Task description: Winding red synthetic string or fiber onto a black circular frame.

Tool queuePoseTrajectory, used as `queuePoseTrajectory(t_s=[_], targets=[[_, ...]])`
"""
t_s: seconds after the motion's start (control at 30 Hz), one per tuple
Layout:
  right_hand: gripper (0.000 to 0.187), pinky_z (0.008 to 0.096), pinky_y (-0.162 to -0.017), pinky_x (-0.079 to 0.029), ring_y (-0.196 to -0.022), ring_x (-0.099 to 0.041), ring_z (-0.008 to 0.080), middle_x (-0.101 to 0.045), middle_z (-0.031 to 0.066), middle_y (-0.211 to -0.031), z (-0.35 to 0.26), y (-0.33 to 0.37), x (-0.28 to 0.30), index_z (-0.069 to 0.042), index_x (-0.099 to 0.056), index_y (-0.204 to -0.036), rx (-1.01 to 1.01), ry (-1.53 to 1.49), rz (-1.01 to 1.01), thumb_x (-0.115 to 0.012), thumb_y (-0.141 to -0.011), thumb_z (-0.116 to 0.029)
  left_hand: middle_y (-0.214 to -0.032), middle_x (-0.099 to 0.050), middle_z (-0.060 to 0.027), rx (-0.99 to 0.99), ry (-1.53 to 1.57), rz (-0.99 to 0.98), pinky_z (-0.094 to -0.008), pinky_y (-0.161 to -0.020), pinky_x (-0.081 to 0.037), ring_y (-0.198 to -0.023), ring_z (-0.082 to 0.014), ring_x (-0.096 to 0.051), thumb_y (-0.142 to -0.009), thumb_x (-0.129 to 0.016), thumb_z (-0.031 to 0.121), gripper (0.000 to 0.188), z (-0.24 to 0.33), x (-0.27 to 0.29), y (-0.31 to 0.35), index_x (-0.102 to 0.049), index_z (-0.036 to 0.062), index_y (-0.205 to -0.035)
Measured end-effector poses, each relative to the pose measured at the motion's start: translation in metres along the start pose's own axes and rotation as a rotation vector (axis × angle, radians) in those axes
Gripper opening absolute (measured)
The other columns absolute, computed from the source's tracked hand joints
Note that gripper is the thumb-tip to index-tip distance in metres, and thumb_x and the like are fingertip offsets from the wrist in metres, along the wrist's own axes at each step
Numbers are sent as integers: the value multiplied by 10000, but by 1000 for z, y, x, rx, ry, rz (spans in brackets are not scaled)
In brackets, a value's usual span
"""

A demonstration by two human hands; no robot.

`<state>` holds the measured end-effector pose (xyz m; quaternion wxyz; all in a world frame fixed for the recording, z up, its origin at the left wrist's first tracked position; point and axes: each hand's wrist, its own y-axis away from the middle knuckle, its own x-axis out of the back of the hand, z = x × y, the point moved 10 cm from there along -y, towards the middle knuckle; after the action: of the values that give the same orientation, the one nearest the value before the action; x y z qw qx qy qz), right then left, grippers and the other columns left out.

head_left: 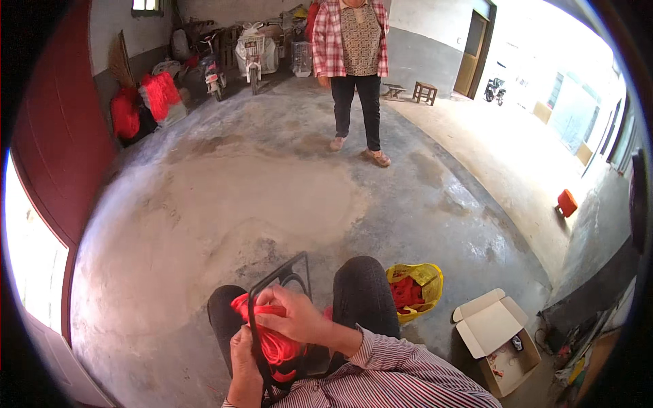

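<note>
A bundle of bright red cord (280,348) lies in my lap, its loops hanging in and around a black rectangular frame (277,272). The frame stands tilted between my knees. My right hand (297,317) reaches across to the frame's near side, fingers closed on several strands of the cord. Lower down, my left hand (245,352) is closed at the frame's left edge, thumb pointing up beside the cord. Its fingertips are partly hidden, but it appears to grip the frame.
Right of my knee stands a yellow bag (439,285) with red material inside. Beyond it lies an open cardboard box (507,370) with small items. A person in a checked shirt (331,41) stands ahead. Red bundles (162,95), a parked scooter (252,58) and a stool (425,92) are farther back.
</note>
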<state>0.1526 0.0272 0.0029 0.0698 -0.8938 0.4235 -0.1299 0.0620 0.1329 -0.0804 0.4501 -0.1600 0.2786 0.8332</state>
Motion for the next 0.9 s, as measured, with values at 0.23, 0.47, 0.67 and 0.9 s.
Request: queuePoseTrajectory(t_s=[0.23, 0.47, 0.67, 0.9], targets=[[282, 293, -904, -450, -970, -602, 152, -636, 34, -979, 104, 30, -37, -20, -593, -1086, -456, -1134, -211, -547, -923, -245, -1123, -612, -160, 80, 259, -349, -402, -902, -478, -990, -291, -606, -784, -531, 219, 425, 4, -20, 6, -570, -36, -1122], [441, 397, -991, -423, -1138, -536, 254, -552, 149, -1230, 64, 11, -56, 18, -500, -1199, -340, -1302, -341, -624, -849, -220, -980, -615, -144, 61, 156, -237, -307, -766, -497, -873, -236, -607, -874, -484, 429, 560, 5, -29, 12, -544, -75, -1110], [347, 396, -953, -426, -1057, -586, 244, -611, 160, -1138, 109, 30, 18, 35, -617, -1033, -241, -1051, 73, -560, -855, -257, -775, -613, -153, 151, 90, -175, -283, -480, -462, -591, -214, -584, -871, -396, 503, 535, 13, -9, 15, -583, 3, -845], [490, 366, -688, -394, -481, -488, 158, -507, 1, -594, -23, 20, 60, -80, -460, -1043, 80, -1382, -180, -424, -909, -551, -743, -534, -98, 63, 68, -319, -227, -320, -299, -434, -121, -435, -844, -643, 304, 277, 31, -4, -20, -533, 85, -973]])
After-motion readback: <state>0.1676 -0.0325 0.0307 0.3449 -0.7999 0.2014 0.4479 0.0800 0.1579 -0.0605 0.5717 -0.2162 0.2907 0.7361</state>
